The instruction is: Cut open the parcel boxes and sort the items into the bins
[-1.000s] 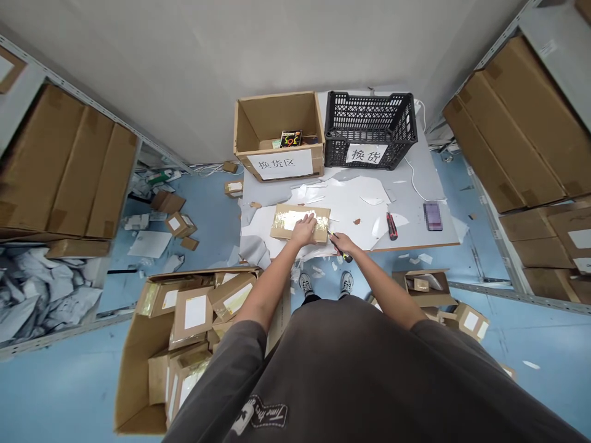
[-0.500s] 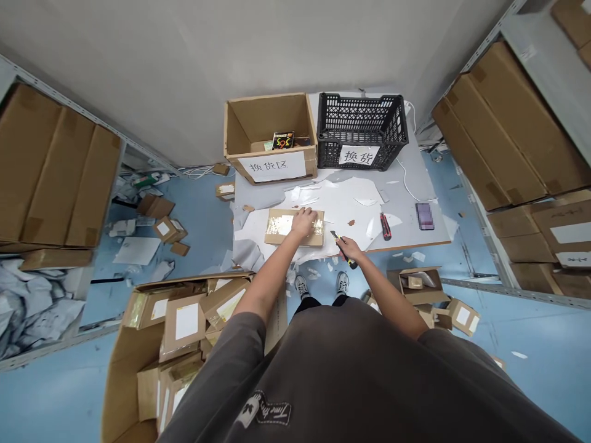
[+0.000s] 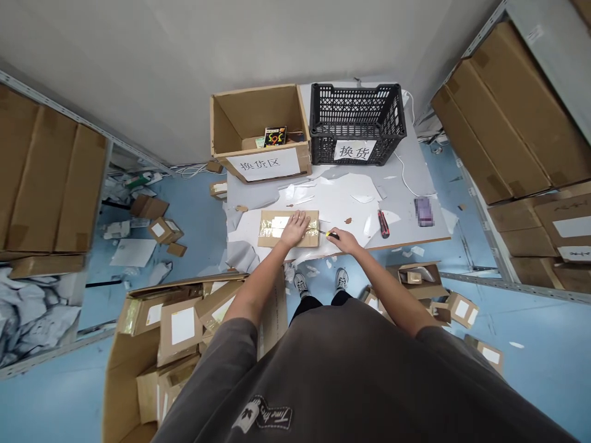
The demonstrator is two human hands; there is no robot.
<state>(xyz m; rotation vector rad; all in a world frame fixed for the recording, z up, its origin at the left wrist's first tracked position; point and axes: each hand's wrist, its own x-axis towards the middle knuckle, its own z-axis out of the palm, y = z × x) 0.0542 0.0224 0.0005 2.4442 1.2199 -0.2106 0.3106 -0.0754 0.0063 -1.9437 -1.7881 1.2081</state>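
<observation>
A small taped cardboard box [image 3: 268, 235] lies flat near the front edge of the table. My left hand [image 3: 295, 227] rests on its top with the fingers stretched out. My right hand [image 3: 344, 240] is closed around a yellow and black utility knife [image 3: 331, 235]. The knife's blade points left and reaches the right end of the box, by the tape seam. Whether the blade has entered the tape is too small to tell.
Behind stand a labelled open carton [image 3: 258, 166] and a black plastic crate [image 3: 357, 132]. A red and black cutter [image 3: 383, 224] and a phone [image 3: 423, 211] lie to the right. Paper scraps cover the table [image 3: 406, 184]. A large carton of boxes [image 3: 124, 369] stands at lower left.
My right hand has turned the knife from slanting across to pointing left, its tip now at the box's end. My left hand has flattened out on the box.
</observation>
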